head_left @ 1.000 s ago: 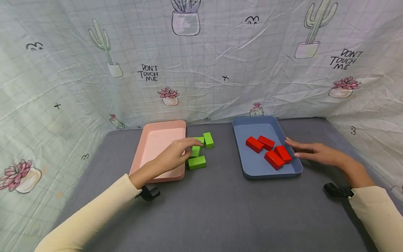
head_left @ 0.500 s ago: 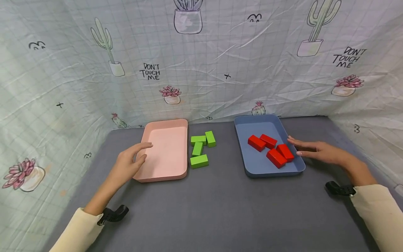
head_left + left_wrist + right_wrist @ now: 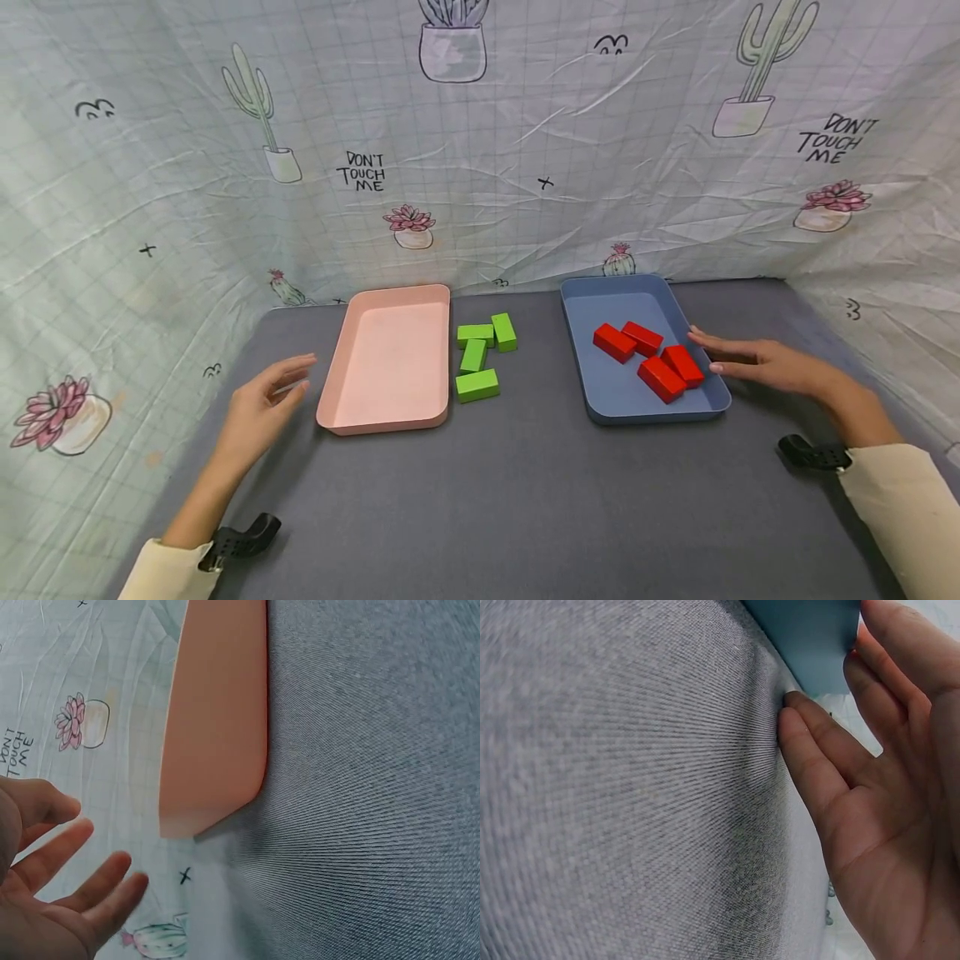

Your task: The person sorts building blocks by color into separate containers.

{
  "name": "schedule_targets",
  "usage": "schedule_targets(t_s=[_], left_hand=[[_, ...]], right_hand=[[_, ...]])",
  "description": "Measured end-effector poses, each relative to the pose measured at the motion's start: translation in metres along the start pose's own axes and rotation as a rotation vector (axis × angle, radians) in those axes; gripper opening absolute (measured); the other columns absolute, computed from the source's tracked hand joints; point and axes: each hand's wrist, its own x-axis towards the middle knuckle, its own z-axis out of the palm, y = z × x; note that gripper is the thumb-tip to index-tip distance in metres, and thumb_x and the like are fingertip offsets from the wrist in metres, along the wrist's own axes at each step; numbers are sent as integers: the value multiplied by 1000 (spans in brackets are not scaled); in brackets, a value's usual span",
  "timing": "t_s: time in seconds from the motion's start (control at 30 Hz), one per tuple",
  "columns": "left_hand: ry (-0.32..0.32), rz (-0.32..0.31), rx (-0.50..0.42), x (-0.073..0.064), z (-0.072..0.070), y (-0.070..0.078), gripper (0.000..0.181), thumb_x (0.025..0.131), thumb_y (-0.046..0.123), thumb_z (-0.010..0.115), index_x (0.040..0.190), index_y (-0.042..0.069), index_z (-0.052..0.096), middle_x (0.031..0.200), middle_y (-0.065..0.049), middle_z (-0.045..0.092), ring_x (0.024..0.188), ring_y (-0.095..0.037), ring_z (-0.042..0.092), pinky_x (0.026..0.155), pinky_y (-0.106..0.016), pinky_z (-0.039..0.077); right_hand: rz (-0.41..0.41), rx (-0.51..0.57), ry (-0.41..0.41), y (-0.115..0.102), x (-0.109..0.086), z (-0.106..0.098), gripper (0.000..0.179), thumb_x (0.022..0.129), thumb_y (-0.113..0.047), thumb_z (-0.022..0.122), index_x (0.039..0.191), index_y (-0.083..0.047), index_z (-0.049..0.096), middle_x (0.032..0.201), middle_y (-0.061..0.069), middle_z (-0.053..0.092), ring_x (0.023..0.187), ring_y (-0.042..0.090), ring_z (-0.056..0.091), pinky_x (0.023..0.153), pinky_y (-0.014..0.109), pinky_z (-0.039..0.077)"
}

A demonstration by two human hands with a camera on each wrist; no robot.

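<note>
My left hand [image 3: 258, 410] hovers just left of the pink tray [image 3: 390, 421], fingers loosely bent and holding nothing; in the left wrist view the tray's side wall [image 3: 217, 712] stands beyond the fingertips. No block lies in the pink tray. To its right, several green blocks [image 3: 477, 385] lie close together on the grey cloth. The blue tray [image 3: 600, 396] holds several red blocks [image 3: 662, 379]. At that tray's right edge is my right hand [image 3: 780, 367], fingers extended. The right wrist view shows its fingertips [image 3: 791, 724] low at the cloth, the others by the blue wall [image 3: 817, 645].
A grey cloth [image 3: 525, 500] covers the table. Behind and at both sides hangs a pale curtain [image 3: 525, 125] printed with cacti and lettering. Each wrist wears a black strap [image 3: 243, 537] below a cream sleeve.
My left hand has drawn back from the green blocks, over the pink tray, to its left side. The right hand stays by the blue tray. The view has shifted slightly.
</note>
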Motion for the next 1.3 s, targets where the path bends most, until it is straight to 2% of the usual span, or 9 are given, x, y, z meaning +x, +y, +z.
schedule_targets(t_s=[0.2,0.43,0.53,0.73,0.9,1.03,1.17,1.3], left_hand=[[20,-16,-30,5,2,-3,38,98,4,66,135,11,66,141,-12,62,111,5,62,85,-5,47],[-8,-22,2,4,2,-4,39,98,6,68,137,14,65,140,-10,63,109,5,63,86,-5,47],[-34,-39,13,3,2,-4,40,99,7,67,138,14,64,140,-10,62,111,-3,66,83,-6,48],[-92,-78,37,3,5,-5,42,100,13,66,142,12,60,144,-13,58,116,-36,66,76,-7,48],[-125,-102,50,8,8,-12,44,101,17,66,144,10,58,148,-16,54,116,-40,65,76,-8,49],[-194,-118,28,16,11,-23,48,102,22,65,148,11,54,155,-16,45,119,-39,64,78,-9,49],[-248,-101,-32,21,12,-30,48,101,19,66,146,7,56,155,-15,46,118,-38,64,81,-7,48],[-275,-71,-115,22,15,-37,43,99,12,68,139,-2,60,152,-19,50,115,-23,67,85,-8,49]], right_hand=[[1,23,10,1,-1,1,66,102,-34,63,160,-20,36,165,17,25,144,51,26,106,78,24],[-3,29,6,1,-1,3,65,102,-34,62,160,-19,35,165,18,25,144,52,26,106,78,23],[0,33,4,1,-1,4,65,102,-34,62,160,-20,35,165,18,25,145,52,25,106,78,23],[1,21,9,-1,1,3,64,102,-35,61,160,-22,35,165,16,26,145,51,26,106,78,23],[-6,16,5,-2,3,3,64,102,-35,61,160,-21,36,165,16,26,145,50,26,107,77,23],[-7,16,7,-3,1,4,65,103,-36,61,160,-21,35,166,15,25,146,49,26,107,77,23],[-35,-79,73,-11,-7,8,65,103,-34,61,160,-19,35,162,19,32,143,48,35,106,75,30],[-125,-276,251,-34,-16,16,63,98,-24,69,155,-10,44,151,26,47,132,49,49,99,71,42]])
